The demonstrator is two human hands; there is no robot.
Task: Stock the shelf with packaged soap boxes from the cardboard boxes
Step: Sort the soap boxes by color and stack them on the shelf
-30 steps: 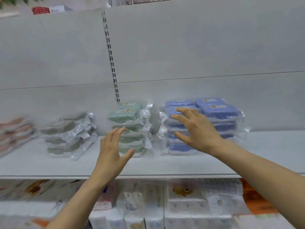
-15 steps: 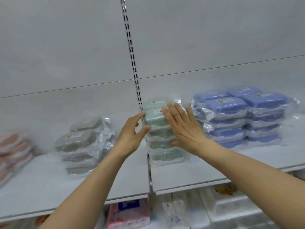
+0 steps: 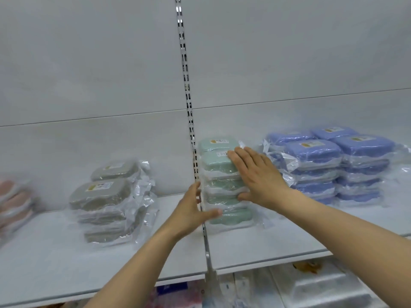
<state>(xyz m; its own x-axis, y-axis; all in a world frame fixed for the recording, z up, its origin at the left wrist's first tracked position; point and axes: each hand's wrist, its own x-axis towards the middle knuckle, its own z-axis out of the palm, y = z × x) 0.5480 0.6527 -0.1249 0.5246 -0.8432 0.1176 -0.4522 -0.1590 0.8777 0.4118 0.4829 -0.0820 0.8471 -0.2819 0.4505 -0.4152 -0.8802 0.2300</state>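
A stack of green soap boxes stands on the white shelf, just right of the seam where two shelf boards meet and close to the slotted metal upright on the back panel. Each box is a flat, rounded, pale mint-green case sealed in a clear, crinkled plastic bag, with a small white and yellow label on its lid. The stack shows two boxes across the top, one behind the other, and several layers below; the exact count is blurred by the wrap.

The left hand rests against the stack's near left side low down, fingers straight and spread, thumb lying across the front of a lower box. The right hand lies flat on the stack's right side, fingers straight and together, their tips reaching the upper front box, the thumb touching a lower layer. Neither hand curls round a box; both press with relaxed palms.

To the right, just beside the green stack, stands a wider pile of blue soap boxes in the same clear bags and with the same labels. To the left, well apart, sits a leaning pile of grey soap boxes. At the far left edge a blurred pile of pink packs shows. Below the shelf, white and patterned packaged goods sit on the lower level.
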